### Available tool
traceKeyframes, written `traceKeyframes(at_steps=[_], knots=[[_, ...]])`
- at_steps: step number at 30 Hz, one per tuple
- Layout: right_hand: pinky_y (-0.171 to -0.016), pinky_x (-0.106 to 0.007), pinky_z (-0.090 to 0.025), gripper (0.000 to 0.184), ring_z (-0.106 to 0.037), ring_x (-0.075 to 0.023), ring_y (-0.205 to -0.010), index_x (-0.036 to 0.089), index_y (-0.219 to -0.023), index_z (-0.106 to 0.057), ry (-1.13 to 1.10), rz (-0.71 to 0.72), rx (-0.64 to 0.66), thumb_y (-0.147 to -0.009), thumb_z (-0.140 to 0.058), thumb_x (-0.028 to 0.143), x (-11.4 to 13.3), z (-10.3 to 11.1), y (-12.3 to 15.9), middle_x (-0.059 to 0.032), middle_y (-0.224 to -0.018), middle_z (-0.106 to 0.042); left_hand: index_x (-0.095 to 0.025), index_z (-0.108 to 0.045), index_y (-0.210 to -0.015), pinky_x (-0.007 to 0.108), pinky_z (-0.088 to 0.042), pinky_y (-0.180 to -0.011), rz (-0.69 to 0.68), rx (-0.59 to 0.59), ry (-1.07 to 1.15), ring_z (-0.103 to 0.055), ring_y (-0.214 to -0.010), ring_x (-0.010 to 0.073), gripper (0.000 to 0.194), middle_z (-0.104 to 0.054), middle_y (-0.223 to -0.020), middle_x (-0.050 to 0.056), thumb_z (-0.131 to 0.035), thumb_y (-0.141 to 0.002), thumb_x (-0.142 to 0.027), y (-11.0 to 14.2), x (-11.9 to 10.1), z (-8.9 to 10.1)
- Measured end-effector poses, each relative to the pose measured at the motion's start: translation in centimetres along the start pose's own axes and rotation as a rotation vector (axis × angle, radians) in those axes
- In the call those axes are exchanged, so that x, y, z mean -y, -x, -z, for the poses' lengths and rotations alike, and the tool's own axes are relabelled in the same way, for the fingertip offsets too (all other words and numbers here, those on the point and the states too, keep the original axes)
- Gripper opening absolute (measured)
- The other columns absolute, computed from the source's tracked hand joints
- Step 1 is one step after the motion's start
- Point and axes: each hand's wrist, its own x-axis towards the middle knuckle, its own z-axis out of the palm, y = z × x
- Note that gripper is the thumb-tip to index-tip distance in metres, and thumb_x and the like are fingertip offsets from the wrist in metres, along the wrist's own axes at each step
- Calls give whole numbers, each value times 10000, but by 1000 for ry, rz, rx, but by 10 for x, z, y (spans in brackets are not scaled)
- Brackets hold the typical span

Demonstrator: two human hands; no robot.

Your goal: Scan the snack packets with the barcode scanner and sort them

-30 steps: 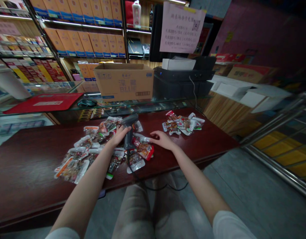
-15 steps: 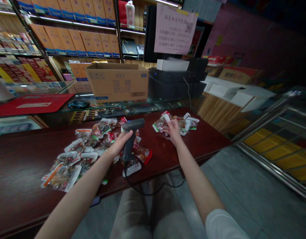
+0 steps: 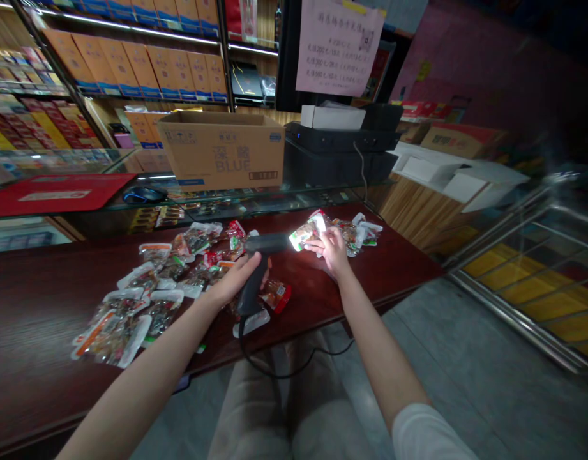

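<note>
My left hand (image 3: 241, 278) is wrapped round the handle of a black barcode scanner (image 3: 253, 281), whose head points right. Between the fingers of my right hand (image 3: 334, 251) is a snack packet (image 3: 303, 235), clear with white, green and red edges. Bright light from the scanner falls on that packet and on my fingertips. Just beyond my right hand lies a small heap of similar packets (image 3: 365, 233). A larger spread of snack packets (image 3: 164, 310) covers the table to the left of and beneath the scanner.
The dark red wooden table (image 3: 25, 306) meets a glass counter holding a cardboard box (image 3: 224, 153), a mouse (image 3: 144, 194) and a red mat (image 3: 59, 195). A black cash drawer (image 3: 339, 160) stands behind. The scanner's cable (image 3: 294, 375) loops over my lap. A metal rail (image 3: 514, 313) is at right.
The scanner has moved slightly right and its light now shines on the packet. My right hand has lifted and tilted that packet toward the scanner head.
</note>
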Motion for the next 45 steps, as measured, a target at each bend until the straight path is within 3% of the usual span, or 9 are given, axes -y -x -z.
traceKeyframes(at_steps=[6,11,16,21,24,28,37,41,45], knots=[[-705,-408,-584,318,-665,-201,-750,263,-969,-408,293,178,-219,-789,-602,438,0,19,-12,-52,-994,-577,-148,-631,-901,233,-416,-461,6,-74,19,-536,-500,126,652,-580,-596,10,-579,-707,-768,2,-7,7],[-1016,-577,-378,475,-449,-362,-1253,137,-1209,-480,1064,321,-458,-775,-608,283,11,34,-10,-239,-1359,-440,-139,-646,-881,228,-418,-433,-20,-120,-1,-513,-489,116,703,-594,-622,20,-538,-700,-810,1,-11,22],[-1109,-637,-167,386,-333,-357,-1374,211,-1263,-569,1455,261,-133,-883,-518,255,11,24,3,-149,-1472,-440,-122,-656,-878,236,-423,-424,-1,-126,-3,-512,-469,121,747,-597,-605,27,-528,-683,-831,-2,-8,27],[-1129,-564,-199,474,-328,-315,-1396,180,-1401,-469,1360,272,-112,-937,-446,277,17,7,16,-151,-1496,-423,-112,-657,-905,243,-435,-433,6,-127,1,-544,-479,138,758,-601,-590,31,-535,-682,-827,-6,-2,31],[-1053,-401,-360,382,-513,-241,-1216,182,-1284,-574,1172,328,217,-934,-490,309,18,-11,41,-122,-1312,-585,-118,-657,-913,234,-414,-416,8,-139,5,-537,-467,134,741,-601,-584,29,-538,-692,-816,-8,0,33],[-956,-423,-385,411,-524,-271,-1116,217,-1147,-665,1201,150,480,-818,-680,464,12,-36,77,-88,-1186,-630,-129,-654,-892,237,-413,-419,30,-157,-18,-537,-464,133,722,-607,-597,27,-556,-679,-812,-12,-3,31],[-886,-393,-368,148,-530,-275,-1073,196,-975,-687,1386,26,396,-875,-608,270,10,-59,70,-90,-1132,-634,-131,-641,-826,247,-427,-471,-41,-194,-72,-559,-503,139,639,-615,-601,30,-598,-702,-757,-30,-15,15],[-923,-399,-382,295,-533,-298,-1140,164,-1180,-593,1428,-4,154,-895,-549,224,4,-47,55,-132,-1212,-624,-133,-650,-882,249,-428,-456,-33,-229,6,-555,-485,137,622,-608,-601,18,-638,-692,-726,-35,-6,6],[-958,-419,-393,565,-522,-329,-1198,134,-1299,-515,1372,-32,121,-832,-650,423,1,-34,43,-185,-1276,-589,-138,-633,-849,246,-444,-451,-2,-243,86,-559,-476,132,593,-601,-598,15,-652,-690,-709,-35,3,2]])
